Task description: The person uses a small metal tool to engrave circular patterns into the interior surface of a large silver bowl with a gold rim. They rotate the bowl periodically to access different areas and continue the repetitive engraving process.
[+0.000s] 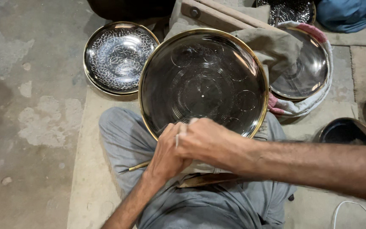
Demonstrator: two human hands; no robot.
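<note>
— Where was the big brass-rimmed plate [203,80]?
— Propped on the lap, above a grey cloth [272,46], with faint circles marked but not engraved.
— And the grips?
— Both closed at the near rim: left hand [166,152] and right hand [206,140] pinched together around a thin pale tool [177,139].
— Anything finished?
— Seemingly the patterned plate [119,57], fully engraved, lying toward the mat's far left corner; another plate [308,68] cloth-wrapped opposite.
</note>
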